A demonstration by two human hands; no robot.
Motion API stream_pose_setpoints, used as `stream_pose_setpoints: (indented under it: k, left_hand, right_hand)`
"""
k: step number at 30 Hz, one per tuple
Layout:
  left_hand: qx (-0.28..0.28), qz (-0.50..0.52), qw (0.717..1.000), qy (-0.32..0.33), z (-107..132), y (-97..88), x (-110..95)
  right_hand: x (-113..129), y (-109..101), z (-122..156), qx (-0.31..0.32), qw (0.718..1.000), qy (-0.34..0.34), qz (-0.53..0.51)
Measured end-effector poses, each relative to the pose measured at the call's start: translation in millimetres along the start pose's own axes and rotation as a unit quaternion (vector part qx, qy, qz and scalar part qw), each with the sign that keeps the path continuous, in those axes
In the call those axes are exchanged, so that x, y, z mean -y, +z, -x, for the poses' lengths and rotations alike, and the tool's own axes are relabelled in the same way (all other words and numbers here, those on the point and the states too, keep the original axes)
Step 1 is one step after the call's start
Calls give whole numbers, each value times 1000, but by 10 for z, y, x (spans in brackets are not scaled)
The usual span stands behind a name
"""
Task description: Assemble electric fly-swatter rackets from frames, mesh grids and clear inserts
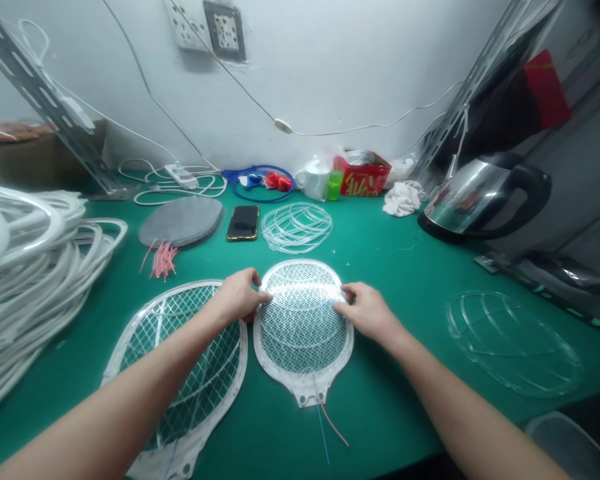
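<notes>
A white racket-shaped frame with a metal mesh (303, 327) lies flat on the green table (390, 267) in front of me, thin red and blue wires trailing from its neck. My left hand (240, 295) pinches its left rim, fingers curled. My right hand (367, 312) presses its fingertips on the right side of the mesh. A second, larger white frame with a coarser grid (180, 373) lies just left of it, partly under my left forearm.
A stack of white frames (25, 267) fills the left edge. Behind lie grey mesh discs (183, 221), a phone (243, 221), clear plastic grids (297, 227), a red box (363, 175) and a kettle (485, 197). A clear grid (513, 341) lies at the right.
</notes>
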State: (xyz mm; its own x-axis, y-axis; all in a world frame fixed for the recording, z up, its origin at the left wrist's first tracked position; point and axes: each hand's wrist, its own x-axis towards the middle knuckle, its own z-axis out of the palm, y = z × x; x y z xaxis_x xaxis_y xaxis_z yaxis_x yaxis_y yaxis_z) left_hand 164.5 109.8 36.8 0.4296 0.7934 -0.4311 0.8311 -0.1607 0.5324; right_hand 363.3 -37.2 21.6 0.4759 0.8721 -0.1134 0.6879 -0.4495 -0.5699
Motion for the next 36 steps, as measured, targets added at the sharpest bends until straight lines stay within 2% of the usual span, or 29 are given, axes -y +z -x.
stream_pose_setpoints:
  k: [9,16,18,20,22,25,30,36]
  left_hand:
    - [-45,-120,991,40,-23,-35,-23]
    - [-74,-163,980,88,-54,30,-102]
    - [-68,-197,965,161,-59,70,-126]
    - [-39,-248,930,267,-57,116,-147]
    - [-3,-290,896,336,-31,166,-167]
    - [16,-305,894,327,79,250,-197]
    - [6,-332,891,310,276,375,-222]
    - [23,-334,897,289,262,367,-229]
  right_hand:
    - [-9,-7,-14,-6,999,22,-32]
    - [-84,-40,-113,-19,999,28,-21]
    - [-99,-44,-116,-16,1000,21,-12]
    - [-102,-46,-107,-13,1000,20,0]
    - [-99,-46,-95,-11,1000,26,14]
    - [-102,-37,-83,-18,999,20,25]
    - [-145,-5,-75,-41,999,12,28]
    - [-159,-24,-47,-34,999,-5,29]
